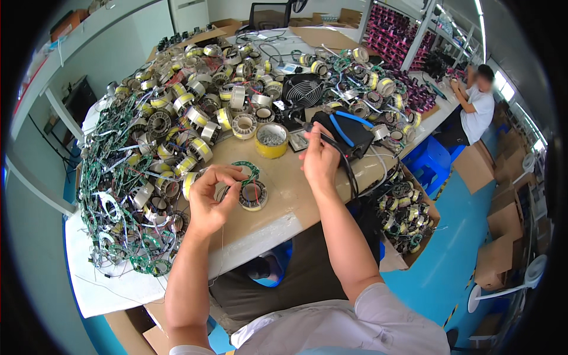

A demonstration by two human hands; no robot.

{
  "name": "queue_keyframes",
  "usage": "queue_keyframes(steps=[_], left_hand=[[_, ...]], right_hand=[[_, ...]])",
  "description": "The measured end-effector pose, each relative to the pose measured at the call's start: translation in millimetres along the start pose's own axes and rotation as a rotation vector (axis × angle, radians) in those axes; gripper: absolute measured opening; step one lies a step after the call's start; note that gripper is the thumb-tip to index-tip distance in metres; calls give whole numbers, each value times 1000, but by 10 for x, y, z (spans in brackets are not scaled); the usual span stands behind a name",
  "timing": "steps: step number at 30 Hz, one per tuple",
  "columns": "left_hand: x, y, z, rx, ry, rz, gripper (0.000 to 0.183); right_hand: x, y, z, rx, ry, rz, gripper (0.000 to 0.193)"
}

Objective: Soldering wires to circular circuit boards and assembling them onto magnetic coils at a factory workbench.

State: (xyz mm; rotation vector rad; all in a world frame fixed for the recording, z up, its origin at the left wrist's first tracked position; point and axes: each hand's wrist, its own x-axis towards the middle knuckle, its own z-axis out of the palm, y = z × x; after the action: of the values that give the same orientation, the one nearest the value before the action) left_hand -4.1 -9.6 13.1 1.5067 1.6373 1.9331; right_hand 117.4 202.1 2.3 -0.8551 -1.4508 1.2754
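Pinching, left grip [213, 200] clamps green ring board [254, 170]; right grip [320, 160] clamps black-handled tool [308, 126].

Partly covered, blurred, tiny
Left hand [214, 198] hides part of the green ring circuit board [255, 171]; two o'clock, a co-worker's head [485, 73] is blurred; twelve o'clock, grey bits [271, 138] are too small to identify.

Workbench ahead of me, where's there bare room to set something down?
Tan tabletop is bare between the yellow tub, near stator and right forearm. The white front-left corner is mostly bare. The left is crowded: stators, green circuit boards.
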Motion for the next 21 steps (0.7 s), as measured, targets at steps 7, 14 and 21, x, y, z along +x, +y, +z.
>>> queue_keyframes(steps=[7, 14, 21], left_hand=[[-44, 9, -10, -48, -3, -12, 13], [-21, -128, -53, -62, 57, -2, 6], [25, -232, -126, -13, 27, 20, 1]], right_hand=[[343, -130, 150, 431, -311, 543, 21], [-833, -128, -9, -271, -459, -55, 39], [-1244, -133, 222, -484, -393, -402, 32]])
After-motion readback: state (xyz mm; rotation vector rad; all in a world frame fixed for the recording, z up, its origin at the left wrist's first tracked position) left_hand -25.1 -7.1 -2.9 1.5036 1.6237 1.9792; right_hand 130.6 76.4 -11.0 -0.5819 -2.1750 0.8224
